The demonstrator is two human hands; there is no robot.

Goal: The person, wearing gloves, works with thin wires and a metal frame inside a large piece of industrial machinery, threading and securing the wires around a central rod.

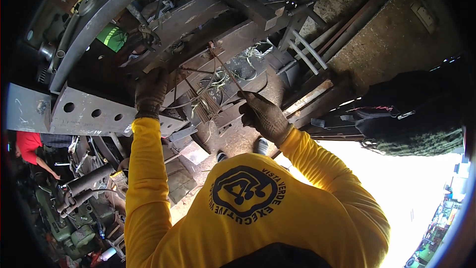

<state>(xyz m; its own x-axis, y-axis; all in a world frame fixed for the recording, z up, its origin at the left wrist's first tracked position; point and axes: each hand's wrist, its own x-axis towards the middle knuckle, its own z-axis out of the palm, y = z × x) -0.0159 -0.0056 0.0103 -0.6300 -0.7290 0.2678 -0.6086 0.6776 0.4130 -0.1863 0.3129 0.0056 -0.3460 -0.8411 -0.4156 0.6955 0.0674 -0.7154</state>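
Note:
My right hand (265, 118), in a dark knitted glove, is closed round a thin metal rod (227, 71). The rod slants up and left, and its far end meets a steel beam (237, 39) at a small reddish spot. My left hand (150, 92), gloved too, is raised at the steel frame, just above a pale steel plate with round holes (106, 112). Its fingers look curled, but shadow hides what they grip. A thin curved wire (191, 101) runs between the left hand and the beam. Below it lies a bundle of thin rods (204, 108).
A large curved steel bar (94, 22) arches over the far left. Pale cord (258, 52) lies tangled beyond the rods. Parallel metal bars (308, 52) stick out at right, near dark cloth (411, 109). Machinery (69, 218) and another person's red sleeve (29, 145) are at left.

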